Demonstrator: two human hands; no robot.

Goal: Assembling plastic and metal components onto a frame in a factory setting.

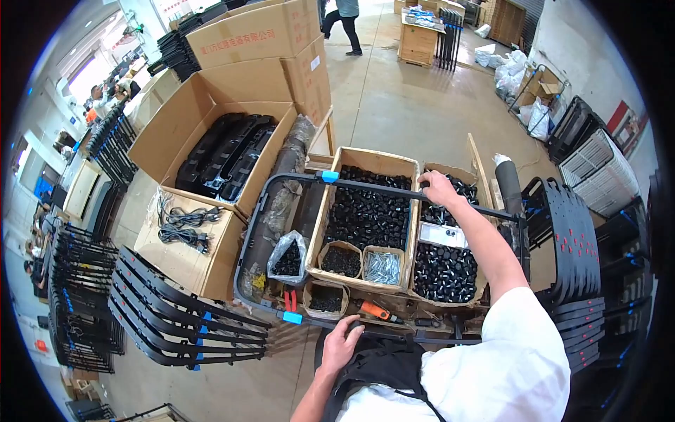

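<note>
Frame still sitting over the parts boxes

Near side, left hand [342,344] has fingers wrapped on the black tube frame [365,184] at its near rail; far side, right hand [439,188] clenches the far rail over the box of black caps [370,211]. Looks like mid-positioning; next move probably needs both ends shifted together.

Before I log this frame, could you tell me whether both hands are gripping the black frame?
Yes: the right hand grips the black frame's far bar, the left hand its near bar.

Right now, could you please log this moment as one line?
left hand: gripping black tubular metal frame, near rail | right hand: gripping far rail | below: open cardboard box of black caps
</note>
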